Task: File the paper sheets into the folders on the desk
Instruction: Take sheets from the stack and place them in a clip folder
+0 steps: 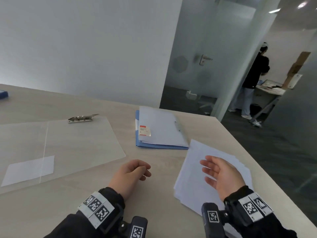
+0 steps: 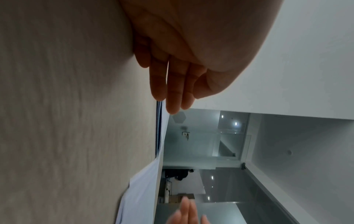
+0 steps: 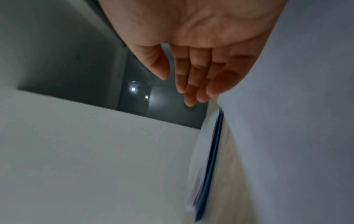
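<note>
A loose stack of white paper sheets (image 1: 193, 176) lies at the desk's right front. Over it hovers my right hand (image 1: 217, 174), palm turned left, fingers straight and holding nothing; the right wrist view shows the same open hand (image 3: 191, 75) beside the paper (image 3: 296, 121). My left hand (image 1: 133, 172) rests on the bare desk to the left of the stack, fingers loosely curled and empty, as the left wrist view (image 2: 172, 84) confirms. An open clear folder (image 1: 68, 145) with a metal clip (image 1: 82, 118) lies flat at left. A blue folder (image 1: 159, 129) filled with sheets lies behind the stack.
A white label sheet (image 1: 29, 169) lies under the clear folder's cover. A blue object (image 1: 3, 93) sits at the desk's far left edge. The desk's right edge (image 1: 274, 169) runs close to the paper stack. A person (image 1: 253, 79) stands in the room beyond the glass wall.
</note>
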Demonstrator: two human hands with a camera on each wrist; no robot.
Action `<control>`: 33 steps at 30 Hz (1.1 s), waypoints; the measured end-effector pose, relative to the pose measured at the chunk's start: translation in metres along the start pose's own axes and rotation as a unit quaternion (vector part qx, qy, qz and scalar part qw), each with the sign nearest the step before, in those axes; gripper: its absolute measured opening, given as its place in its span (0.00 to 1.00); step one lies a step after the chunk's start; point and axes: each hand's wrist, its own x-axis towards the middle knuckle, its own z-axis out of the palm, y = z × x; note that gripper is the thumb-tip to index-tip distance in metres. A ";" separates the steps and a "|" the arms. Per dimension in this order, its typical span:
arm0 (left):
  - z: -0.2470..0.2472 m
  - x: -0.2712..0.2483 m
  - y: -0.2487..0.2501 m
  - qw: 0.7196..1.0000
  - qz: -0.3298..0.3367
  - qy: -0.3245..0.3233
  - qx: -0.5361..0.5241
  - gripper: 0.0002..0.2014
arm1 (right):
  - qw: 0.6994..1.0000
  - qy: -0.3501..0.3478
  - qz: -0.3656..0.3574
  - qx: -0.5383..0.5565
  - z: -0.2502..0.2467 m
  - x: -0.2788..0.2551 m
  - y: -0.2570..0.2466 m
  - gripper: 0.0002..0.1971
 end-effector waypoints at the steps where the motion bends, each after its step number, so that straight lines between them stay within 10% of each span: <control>1: 0.009 -0.001 0.000 1.000 -0.001 -0.002 -0.001 0.12 | 0.999 0.034 -0.028 -0.029 -0.021 -0.005 0.002 0.10; 9: 0.093 0.001 0.009 0.992 -0.011 -0.010 0.125 0.14 | 0.985 0.163 -0.037 -0.034 -0.139 -0.034 0.020 0.07; 18: 0.149 0.005 0.015 0.882 -0.008 -0.113 0.457 0.32 | 0.979 0.089 0.061 0.174 -0.161 -0.040 0.031 0.16; 33: 0.147 0.001 0.017 0.853 -0.012 -0.142 0.501 0.34 | 0.991 0.033 0.097 0.087 -0.161 -0.042 0.024 0.12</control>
